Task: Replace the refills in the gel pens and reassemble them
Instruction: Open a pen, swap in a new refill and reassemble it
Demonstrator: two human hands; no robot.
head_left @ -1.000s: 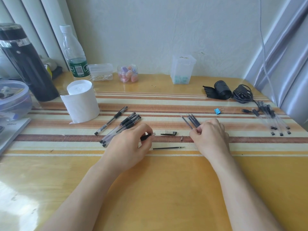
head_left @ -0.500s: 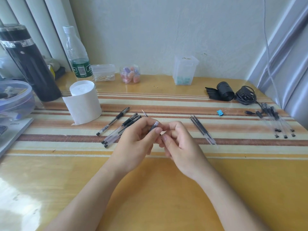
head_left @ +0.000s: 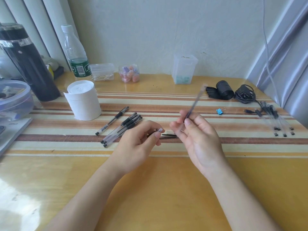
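Observation:
My left hand (head_left: 141, 142) pinches a short dark pen part with a clear end (head_left: 159, 130) just above the table. To its right, my right hand (head_left: 198, 137) is raised and grips a long thin refill (head_left: 194, 104). It points up and away and is blurred by motion. Two thin black refills (head_left: 168, 136) lie on the table between my hands. A single capped gel pen (head_left: 113, 120) and a bundle of several gel pens (head_left: 123, 128) lie left of my left hand. Several more clear pens (head_left: 275, 119) lie at the far right.
A toilet roll (head_left: 82, 100), a water bottle (head_left: 75, 52), a black flask (head_left: 25, 62) and a lidded bowl (head_left: 15, 99) stand at the left. Small clear boxes (head_left: 184, 69) line the wall. A blue binder clip (head_left: 220, 111), a black roll (head_left: 224, 92) and a coiled cable (head_left: 245, 94) sit right.
My hands met over the table half a second ago and have since parted. My right hand has swung up and right with the long refill. My left hand stays low.

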